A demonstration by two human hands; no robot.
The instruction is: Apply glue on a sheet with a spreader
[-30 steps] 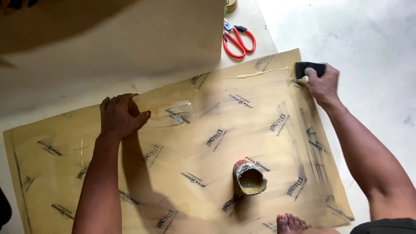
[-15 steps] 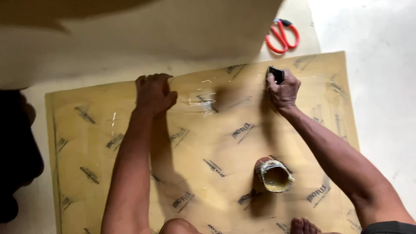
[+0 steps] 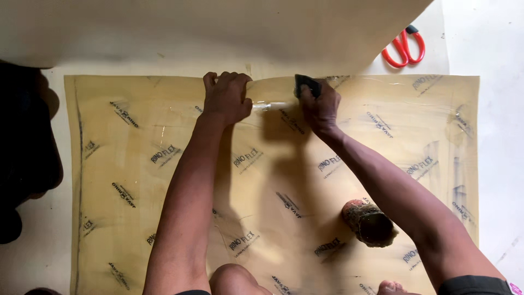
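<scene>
My left hand (image 3: 226, 98) lies knuckles up near the top centre of the frame, fingers curled onto the upper edge of the tan sheet (image 3: 164, 191), pinning it down. Just to its right, my right hand (image 3: 321, 106) is closed around a small dark block (image 3: 307, 84) (a scraper, I think), pressed against the same edge, with a strip of shiny film (image 3: 270, 105) between the two hands. A grubby can (image 3: 368, 221) lies on the sheet at lower right. Red scissors (image 3: 403, 48) rest at upper right, off the sheet.
</scene>
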